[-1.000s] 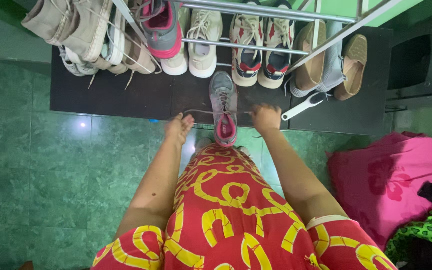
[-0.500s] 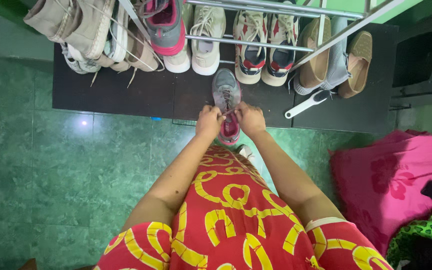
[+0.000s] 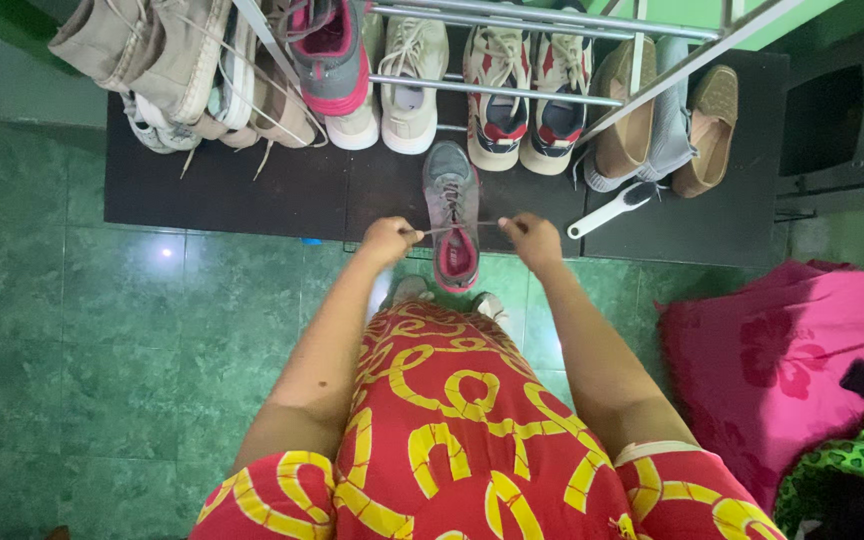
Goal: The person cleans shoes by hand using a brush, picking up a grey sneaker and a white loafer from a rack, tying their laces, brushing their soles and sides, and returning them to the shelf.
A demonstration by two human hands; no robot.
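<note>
Hands out wide, each one pinching a lace end of the grey and pink sneaker!
Left hand (image 3: 387, 240) pulls one way, right hand (image 3: 535, 240) the other; sneaker (image 3: 453, 215) sits at the dark mat's (image 3: 252, 190) front edge, white brush (image 3: 612, 210) to its right. Best bet: pull evenly, level, lace (image 3: 452, 229) snug across the tongue.

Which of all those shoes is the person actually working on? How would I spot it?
Find the dark mat on the green tiled floor, below the metal shoe rack. The grey sneaker with a pink lining lies alone at the mat's front edge, between the left hand and right hand, which pull its lace sideways. Every other shoe sits under or on the rack, none lying alone.
</note>
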